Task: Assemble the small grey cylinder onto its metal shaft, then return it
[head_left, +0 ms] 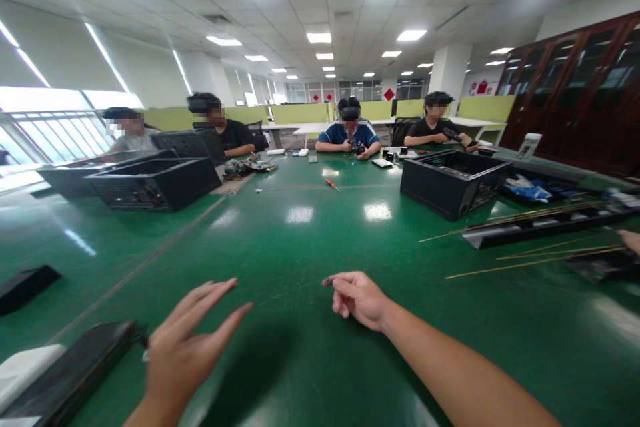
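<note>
A small dark piece (327, 281), pinched by the right hand (364, 301), lies nine o'clock of it, toward the spread, unladen left hand (183, 350).

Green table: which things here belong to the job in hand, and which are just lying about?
In hand, it seems:
right hand, apparently pinching a small dark piece
left hand, open and holding nothing

Apparently just lying about:
orange screwdriver
open black case at right
dark flat slab by the left hand

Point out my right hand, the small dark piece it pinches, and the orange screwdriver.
Right hand (361, 301): head view, middle of the hand.
Small dark piece (327, 281): head view, its exposed part.
Orange screwdriver (330, 183): head view, its handle.
</note>
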Demonstrator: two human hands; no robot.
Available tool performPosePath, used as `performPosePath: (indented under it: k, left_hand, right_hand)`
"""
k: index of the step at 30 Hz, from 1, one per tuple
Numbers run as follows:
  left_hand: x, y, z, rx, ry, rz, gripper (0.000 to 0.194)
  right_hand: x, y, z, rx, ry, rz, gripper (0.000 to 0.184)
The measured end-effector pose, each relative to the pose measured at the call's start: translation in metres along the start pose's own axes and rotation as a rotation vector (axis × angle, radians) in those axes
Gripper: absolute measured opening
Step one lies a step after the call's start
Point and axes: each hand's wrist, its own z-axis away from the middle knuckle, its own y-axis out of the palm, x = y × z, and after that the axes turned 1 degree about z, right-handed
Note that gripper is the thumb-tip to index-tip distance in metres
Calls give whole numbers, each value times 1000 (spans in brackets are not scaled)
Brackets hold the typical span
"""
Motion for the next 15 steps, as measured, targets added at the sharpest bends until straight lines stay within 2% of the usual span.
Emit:
performPosePath:
  k: [2,4,6,8,11,13,15]
  left_hand:
    - [-29,35,-12,278,84,170,42]
    - [-53,70,-16,453,114,333,38]
    - [-69,98,-15,516,87,464,31]
    - [-78,114,-11,527,25,541,25]
    - [-77,115,-11,523,-31,543,23]
    - [-66,99,-15,457,-43,469,24]
    - [-46,73,-20,305,-73,319,29]
  right_hand:
    - [-1,3,3,68,46,-34,46]
    - [-1,3,4,94,57,-50,48]
    - [0,1,3,93,48,-72,50]
    - [2,0,2,81,27,-103,49]
    - [4,-3,0,104,30,-93,52]
    - [5,-4,-1,148,60,-58,59]
    - [5,-7,-1,174,77,-37,64]
